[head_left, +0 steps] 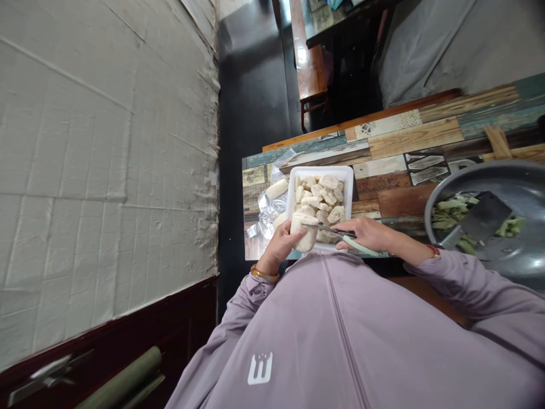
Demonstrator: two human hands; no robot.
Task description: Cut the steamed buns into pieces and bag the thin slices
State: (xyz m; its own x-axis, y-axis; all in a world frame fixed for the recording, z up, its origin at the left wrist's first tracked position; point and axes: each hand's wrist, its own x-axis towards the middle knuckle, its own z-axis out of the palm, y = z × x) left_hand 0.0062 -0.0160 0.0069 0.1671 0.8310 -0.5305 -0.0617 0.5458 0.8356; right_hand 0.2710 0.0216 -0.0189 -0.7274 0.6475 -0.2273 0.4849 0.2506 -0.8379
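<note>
My left hand (283, 245) is closed around a thick, pale piece of lotus root (305, 240) at the near left corner of a white tray (290, 193). In my right hand (369, 232) is a pair of scissors (360, 245) with pale green handles. Its blades reach left and meet the lotus root; how deep they go is hard to see. Chunky cut slices (321, 196), some showing holes, fill much of the tray. Left of it, another whole pale piece (276, 189) lies on crumpled clear plastic packaging (270, 211).
A large metal basin (438, 196) stands at the right of the plank-patterned table (400, 201), holding green-white chopped vegetable (451, 210) and a broad-bladed cleaver (486, 216). A pale wall (106, 142) rises at left. Beyond the table is a wooden bench (312, 74).
</note>
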